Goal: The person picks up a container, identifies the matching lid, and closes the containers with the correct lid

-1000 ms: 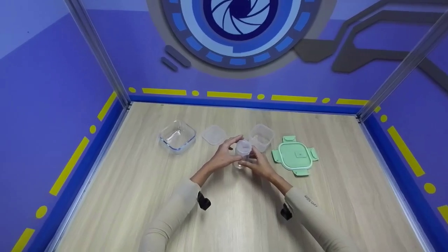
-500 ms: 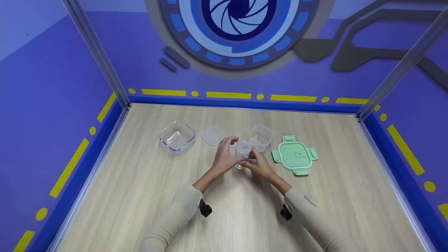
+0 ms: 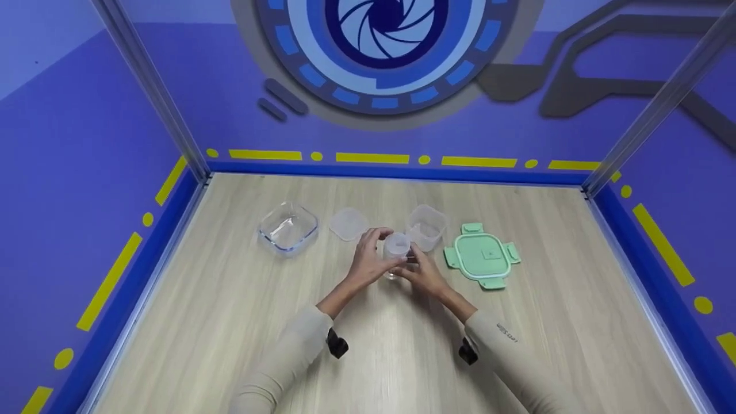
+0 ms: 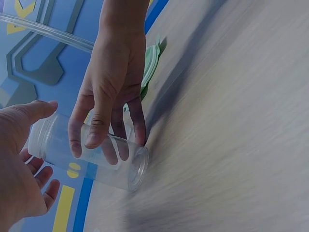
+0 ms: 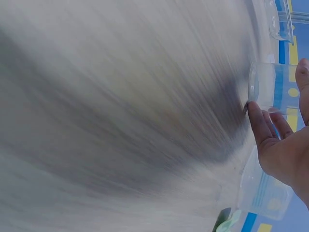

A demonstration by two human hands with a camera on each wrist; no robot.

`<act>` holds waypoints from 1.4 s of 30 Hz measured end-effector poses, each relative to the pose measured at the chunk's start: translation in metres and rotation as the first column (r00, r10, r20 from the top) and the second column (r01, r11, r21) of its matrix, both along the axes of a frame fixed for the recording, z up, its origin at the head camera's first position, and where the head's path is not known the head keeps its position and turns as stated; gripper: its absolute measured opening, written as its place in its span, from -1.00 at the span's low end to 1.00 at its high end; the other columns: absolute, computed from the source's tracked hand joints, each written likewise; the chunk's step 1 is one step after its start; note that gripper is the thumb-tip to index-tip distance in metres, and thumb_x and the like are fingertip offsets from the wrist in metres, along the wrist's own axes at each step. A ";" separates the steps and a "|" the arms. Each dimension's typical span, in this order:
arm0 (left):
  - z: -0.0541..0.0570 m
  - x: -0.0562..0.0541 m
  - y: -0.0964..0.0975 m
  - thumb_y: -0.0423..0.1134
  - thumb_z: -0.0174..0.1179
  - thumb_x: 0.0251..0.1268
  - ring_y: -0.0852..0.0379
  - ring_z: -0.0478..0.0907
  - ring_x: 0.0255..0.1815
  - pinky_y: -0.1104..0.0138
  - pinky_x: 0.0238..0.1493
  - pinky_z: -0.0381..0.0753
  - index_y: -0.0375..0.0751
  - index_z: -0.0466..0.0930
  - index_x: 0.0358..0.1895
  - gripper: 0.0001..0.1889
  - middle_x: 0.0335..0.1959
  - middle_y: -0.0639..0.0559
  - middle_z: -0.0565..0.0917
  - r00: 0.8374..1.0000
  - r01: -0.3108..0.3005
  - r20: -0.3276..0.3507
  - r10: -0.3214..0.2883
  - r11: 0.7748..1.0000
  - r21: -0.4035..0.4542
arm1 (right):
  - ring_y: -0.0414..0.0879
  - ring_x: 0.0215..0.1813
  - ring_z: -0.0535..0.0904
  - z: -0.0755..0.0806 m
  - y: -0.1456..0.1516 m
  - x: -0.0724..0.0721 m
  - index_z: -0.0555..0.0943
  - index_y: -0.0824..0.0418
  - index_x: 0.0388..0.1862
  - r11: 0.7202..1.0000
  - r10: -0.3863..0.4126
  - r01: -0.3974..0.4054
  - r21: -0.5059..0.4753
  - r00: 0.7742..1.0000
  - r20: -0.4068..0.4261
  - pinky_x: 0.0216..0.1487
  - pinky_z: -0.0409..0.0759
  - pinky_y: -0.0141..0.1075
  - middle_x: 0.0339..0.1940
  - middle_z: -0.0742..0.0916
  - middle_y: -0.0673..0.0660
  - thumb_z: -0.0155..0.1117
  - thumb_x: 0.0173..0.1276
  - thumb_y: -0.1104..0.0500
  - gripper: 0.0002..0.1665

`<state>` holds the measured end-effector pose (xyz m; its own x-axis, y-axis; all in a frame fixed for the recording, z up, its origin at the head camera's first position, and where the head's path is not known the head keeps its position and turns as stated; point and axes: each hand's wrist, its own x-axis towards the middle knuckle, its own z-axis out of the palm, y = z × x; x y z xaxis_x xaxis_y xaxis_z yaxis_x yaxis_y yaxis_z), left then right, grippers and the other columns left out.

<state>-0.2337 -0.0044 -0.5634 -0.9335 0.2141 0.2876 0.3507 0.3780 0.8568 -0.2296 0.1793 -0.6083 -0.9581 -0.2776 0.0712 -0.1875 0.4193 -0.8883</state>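
Observation:
A clear cylindrical jar (image 5: 265, 82) with a translucent white lid (image 3: 397, 242) stands upright between both hands, mid-table. My left hand (image 3: 367, 265) curves round the lid, its thumb on the near side and the fingers spread loosely beyond. In the left wrist view the thumb (image 4: 46, 107) lies at the lid's edge, and part of the grip is out of sight. Lower down, the right hand (image 3: 428, 279) holds the jar's body, thumb on one side and fingers on the other. In the left wrist view, the right fingers show through the clear wall.
A square glass container (image 3: 283, 248) sits to the left. Behind the hands lie a translucent square lid (image 3: 347, 223) and a translucent plastic container (image 3: 428, 233). On the right is a green clip-on lid (image 3: 482, 256). Blue walls enclose the table (image 3: 379, 368).
My left hand has turned about the lid: its fingertips moved left on the far side, its thumb right on the near side. The jar and right hand stay put. The head view shifted slightly.

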 end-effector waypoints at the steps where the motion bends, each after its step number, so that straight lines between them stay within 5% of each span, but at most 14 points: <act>1: 0.000 0.000 0.000 -0.16 0.57 0.04 -0.08 0.50 0.21 0.02 0.17 0.53 -0.28 0.55 0.21 -0.36 0.15 -0.15 0.63 1.000 0.009 0.002 -0.010 1.000 0.008 | 0.27 0.27 0.62 0.000 0.000 0.001 0.32 0.22 0.51 1.000 -0.003 0.003 0.000 1.000 -0.002 0.34 0.54 0.17 0.22 0.67 0.32 0.49 0.32 0.14 -0.15; 7: 0.003 -0.003 -0.001 -0.26 0.53 0.08 -0.11 0.47 0.24 -0.18 0.23 0.48 -0.27 0.55 0.26 -0.38 0.18 -0.18 0.63 0.996 0.082 0.032 -0.083 0.996 0.047 | 0.26 0.24 0.64 0.001 0.002 0.004 0.33 0.19 0.51 0.999 -0.037 0.037 0.000 0.999 -0.008 0.31 0.56 0.16 0.16 0.70 0.31 0.50 0.30 0.13 -0.14; 21: 0.003 -0.008 -0.004 -0.36 0.38 0.10 -0.13 0.39 0.35 -0.09 0.32 0.44 -0.23 0.46 0.40 -0.31 0.36 -0.20 0.51 0.982 0.167 0.078 -0.170 0.985 0.034 | 0.26 0.23 0.64 0.002 -0.002 0.003 0.38 0.25 0.46 0.999 -0.032 0.032 0.010 0.999 -0.026 0.31 0.56 0.17 0.18 0.69 0.36 0.51 0.29 0.14 -0.19; 28: 0.001 -0.005 -0.002 -0.14 0.53 0.09 -0.10 0.25 0.44 -0.06 0.40 0.36 -0.20 0.41 0.40 -0.22 0.39 -0.15 0.45 0.987 0.133 0.082 -0.135 0.991 0.028 | 0.20 0.25 0.63 0.003 0.000 0.004 0.36 0.19 0.46 0.998 -0.035 0.036 0.044 0.999 -0.015 0.34 0.56 0.13 0.19 0.70 0.28 0.48 0.33 0.17 -0.22; 36: 0.001 -0.002 0.006 -0.11 0.55 0.05 -0.08 0.34 0.33 -0.02 0.41 0.34 -0.23 0.45 0.30 -0.26 0.24 -0.16 0.51 0.999 0.041 0.027 -0.040 0.999 -0.031 | 0.23 0.25 0.64 0.006 0.002 0.007 0.36 0.15 0.47 0.996 -0.066 0.067 0.054 0.998 -0.010 0.27 0.61 0.15 0.21 0.70 0.30 0.50 0.32 0.13 -0.20; 42: 0.000 0.000 0.010 -0.08 0.57 0.04 -0.09 0.37 0.30 -0.03 0.35 0.37 -0.26 0.47 0.27 -0.27 0.22 -0.19 0.52 0.999 0.031 0.013 -0.030 0.999 -0.040 | 0.25 0.24 0.65 0.005 0.002 0.008 0.34 0.22 0.48 0.998 -0.047 0.048 0.043 0.999 -0.013 0.25 0.63 0.12 0.23 0.68 0.35 0.47 0.34 0.17 -0.20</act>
